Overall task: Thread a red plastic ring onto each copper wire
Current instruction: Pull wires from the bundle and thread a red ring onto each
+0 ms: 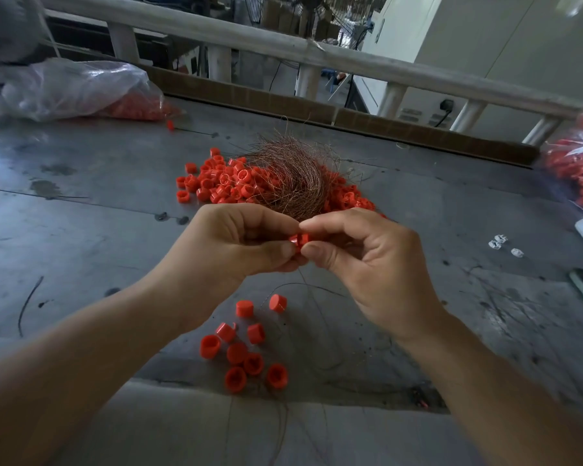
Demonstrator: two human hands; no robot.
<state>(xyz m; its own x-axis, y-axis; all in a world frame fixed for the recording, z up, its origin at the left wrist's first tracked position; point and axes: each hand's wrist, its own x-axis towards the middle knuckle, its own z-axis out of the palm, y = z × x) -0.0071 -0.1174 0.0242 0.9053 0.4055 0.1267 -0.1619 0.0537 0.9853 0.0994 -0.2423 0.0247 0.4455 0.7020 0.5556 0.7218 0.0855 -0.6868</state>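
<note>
My left hand (239,240) and my right hand (367,260) meet above the grey table, and both pinch one red plastic ring (298,239) between thumb and fingertips. A thin copper wire (312,297) trails down from the ring towards the near edge. Behind the hands lies a tangled bundle of copper wires (290,173) on a heap of loose red rings (223,181). Below the hands sits a small group of red rings (246,348) with fine wires running from them.
A clear plastic bag of red rings (81,90) lies at the far left, another bag (576,163) at the right edge. Small white pieces (503,243) lie to the right. A cardboard strip (350,119) and a white railing (283,48) bound the table's far side.
</note>
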